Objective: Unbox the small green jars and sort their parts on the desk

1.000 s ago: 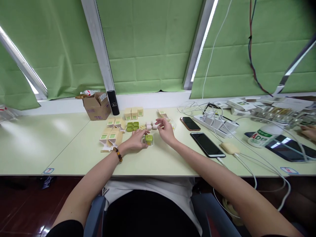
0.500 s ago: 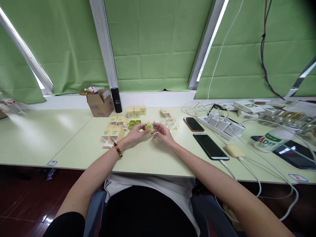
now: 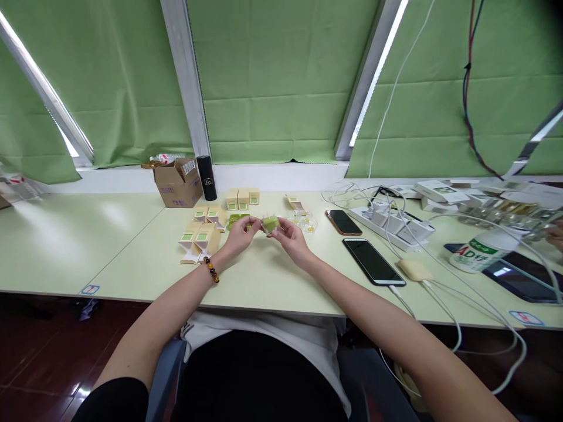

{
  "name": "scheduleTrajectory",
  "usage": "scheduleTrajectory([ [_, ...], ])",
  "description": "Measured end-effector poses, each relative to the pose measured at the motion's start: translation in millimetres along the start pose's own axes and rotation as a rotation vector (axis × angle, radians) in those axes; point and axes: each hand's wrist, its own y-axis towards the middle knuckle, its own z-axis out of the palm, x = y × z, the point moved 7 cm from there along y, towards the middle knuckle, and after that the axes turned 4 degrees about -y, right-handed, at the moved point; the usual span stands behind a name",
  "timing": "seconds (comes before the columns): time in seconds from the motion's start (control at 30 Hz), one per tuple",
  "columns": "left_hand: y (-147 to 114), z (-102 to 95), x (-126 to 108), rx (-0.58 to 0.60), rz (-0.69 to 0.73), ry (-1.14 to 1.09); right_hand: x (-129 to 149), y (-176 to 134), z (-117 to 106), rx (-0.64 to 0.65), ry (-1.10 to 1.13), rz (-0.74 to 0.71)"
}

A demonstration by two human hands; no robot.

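Note:
A small green cube-shaped container (image 3: 270, 224) is held above the table by the fingertips of my right hand (image 3: 291, 239). Just left of it, my left hand (image 3: 243, 235) is closed in a pinch, its fingertips very near the container; what they hold, if anything, is too small to make out. Behind my left hand sit several similar green pieces (image 3: 237, 219), partly hidden. To the left stand cream cardboard boxes (image 3: 206, 237) with green labels and open flaps. Clear plastic pieces (image 3: 307, 221) with yellow parts lie beyond my right hand.
Closed cream boxes (image 3: 243, 198) line up at the back, near a brown carton (image 3: 177, 184) and a black cylinder (image 3: 206, 177). On the right lie two phones (image 3: 343, 222), a power strip (image 3: 391, 227), loose white cables, and a white bottle (image 3: 486, 249) on its side.
The green container has turned in my right hand, now showing more of its green surface. My left fingers have drawn slightly left, from gripping it to a pinch beside it.

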Motion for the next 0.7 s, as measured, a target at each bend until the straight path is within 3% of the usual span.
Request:
scheduleTrajectory([
  [0.13, -1.0, -3.7, -5.6, -0.011, 0.044, -0.068, 0.3, 1.4, -5.2, 0.081, 0.344, 0.153],
  [0.33, -3.4, -2.3, -6.5, 0.001, 0.059, -0.011, 1.0, 0.8, -7.7, 0.097, 0.423, 0.195],
  [0.43, -4.6, 0.3, -7.1, 0.034, 0.04, 0.0, 1.3, 0.7, -6.6, 0.072, 0.314, 0.146],
  [0.53, -7.1, 8.1, -8.4, 0.112, 0.017, 0.021, 1.6, 0.5, -11.4, -0.039, 0.086, 0.064],
  [0.63, -9.9, 16.6, -7.1, 0.153, -0.012, 0.004, 9.3, -2.9, -14.9, -0.157, -0.184, -0.081],
  [0.7, -10.8, 21.1, -4.0, 0.154, -0.042, -0.053, 18.5, -7.2, -10.0, -0.163, -0.368, -0.206],
])
